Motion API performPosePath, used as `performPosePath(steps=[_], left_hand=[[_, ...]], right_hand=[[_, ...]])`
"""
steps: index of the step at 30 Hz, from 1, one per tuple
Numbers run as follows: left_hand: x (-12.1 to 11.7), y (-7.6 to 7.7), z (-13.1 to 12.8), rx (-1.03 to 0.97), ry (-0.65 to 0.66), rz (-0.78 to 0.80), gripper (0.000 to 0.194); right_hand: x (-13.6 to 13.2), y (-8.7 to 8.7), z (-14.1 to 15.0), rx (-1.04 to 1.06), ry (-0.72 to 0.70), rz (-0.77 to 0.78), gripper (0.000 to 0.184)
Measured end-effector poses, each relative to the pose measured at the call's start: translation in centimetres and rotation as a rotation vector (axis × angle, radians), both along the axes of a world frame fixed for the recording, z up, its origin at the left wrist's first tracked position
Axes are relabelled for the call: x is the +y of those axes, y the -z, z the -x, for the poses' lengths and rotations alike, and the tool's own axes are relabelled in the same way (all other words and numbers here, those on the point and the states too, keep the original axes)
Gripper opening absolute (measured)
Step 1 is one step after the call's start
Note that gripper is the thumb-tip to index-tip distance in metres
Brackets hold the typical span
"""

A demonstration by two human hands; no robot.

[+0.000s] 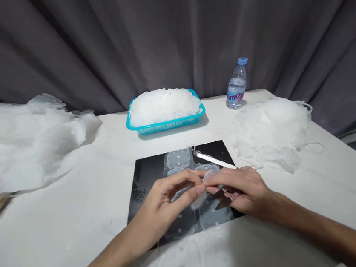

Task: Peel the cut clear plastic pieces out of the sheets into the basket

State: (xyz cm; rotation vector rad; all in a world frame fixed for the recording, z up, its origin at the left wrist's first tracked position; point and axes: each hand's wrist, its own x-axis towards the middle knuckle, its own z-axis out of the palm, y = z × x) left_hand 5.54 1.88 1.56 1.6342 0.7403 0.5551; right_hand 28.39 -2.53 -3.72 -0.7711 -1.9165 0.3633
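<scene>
A small, thin, translucent whitish plastic piece (206,176) is pinched where both hands meet, above the middle of a flat black rectangular board (146,171). The thumb and forefinger of the left hand (179,193) close on it from one side; the fingertips of the right hand (246,185) press in from the other, so the hands are together at the tips. The right hand also carries a dark pointed metal cutting tool (221,201) in its curled fingers, the two tips spread and aimed leftward. That is the chief risk, I judge — a sudden slip of the piece could send a fingertip onto a point, or let an edge nick the plastic. Being thin, the piece might also bend or tear if the two hands pull unevenly.

Below, clear plastic sheeting with rounded-square shapes (178,159) lies across the board; a dropped piece would be hard to spot against it. Beyond the right hand's knuckles, a slim white stick (216,160) lies slantwise and could be knocked by that hand.

Farther out, a loose heap of translucent scraps (271,131) sits to the right, near a blue-capped clear plastic bottle (236,86) — a careless elbow might drag strands across. A turquoise plastic basket (170,125) heaped with white pieces stands behind the board; overfull, it could spill if bumped.
</scene>
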Motion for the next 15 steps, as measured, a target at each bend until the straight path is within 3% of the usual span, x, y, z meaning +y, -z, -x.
performPosePath(steps=[7, 15], left_hand=[[-0.1, 0.8, 0.5, 0.009, 0.041, 0.111, 0.018], [-0.4, 2.3, 0.7, -0.049, -0.021, 0.194, 0.016]], right_hand=[[0.0, -1.0, -1.0, -0.013, -0.139, 0.236, 0.019], [0.0, -0.5, -0.5, 0.079, -0.115, 0.196, 0.016]])
